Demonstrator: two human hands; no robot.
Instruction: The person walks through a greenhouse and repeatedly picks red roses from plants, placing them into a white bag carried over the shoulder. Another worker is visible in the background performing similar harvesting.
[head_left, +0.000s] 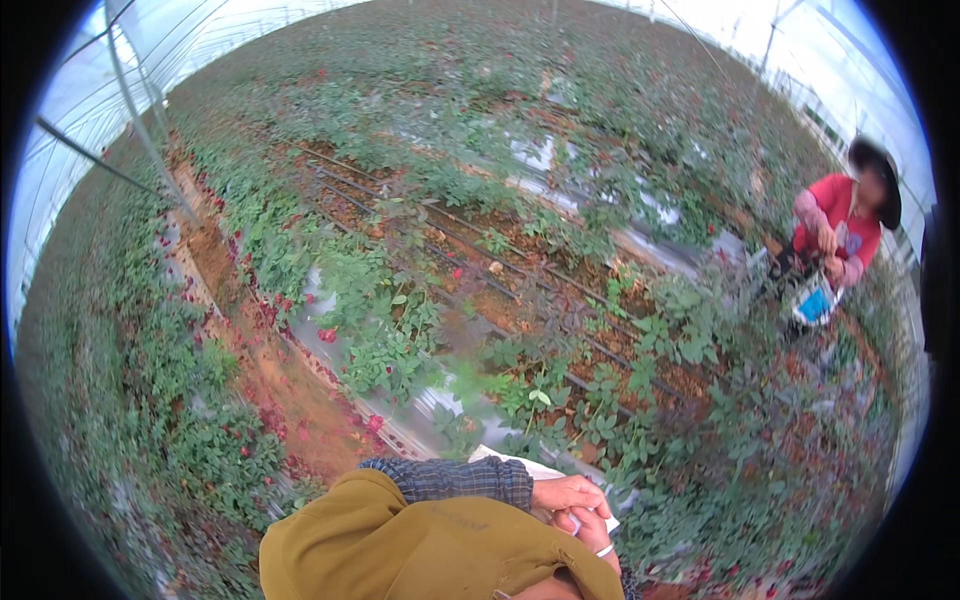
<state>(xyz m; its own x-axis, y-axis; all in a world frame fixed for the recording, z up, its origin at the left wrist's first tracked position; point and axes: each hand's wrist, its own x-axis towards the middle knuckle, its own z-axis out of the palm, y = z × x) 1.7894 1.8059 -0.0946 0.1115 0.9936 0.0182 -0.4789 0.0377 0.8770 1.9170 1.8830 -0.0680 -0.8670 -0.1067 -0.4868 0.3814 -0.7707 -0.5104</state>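
My left hand (574, 493) comes out of a blue checked sleeve (465, 480) and lies over my right hand (592, 531) in front of an olive-yellow garment (450, 547). Their fingers meet and overlap around a small pale thing, too hidden to name. A white band circles the right wrist. Behind the hands and forearm shows a white sheet or bag (517, 463), mostly covered. Leafy rose plants (375, 337) with red blooms stand close before me. Which hand bears on the pale thing cannot be told.
Black drip irrigation pipes (480, 277) run between the plant rows. An earthen path (300, 405) strewn with red petals lies left. At right, a co-worker (847, 217) in a red top and dark hat holds a white and blue bag (816, 304). Metal greenhouse poles (142, 120) rise at upper left.
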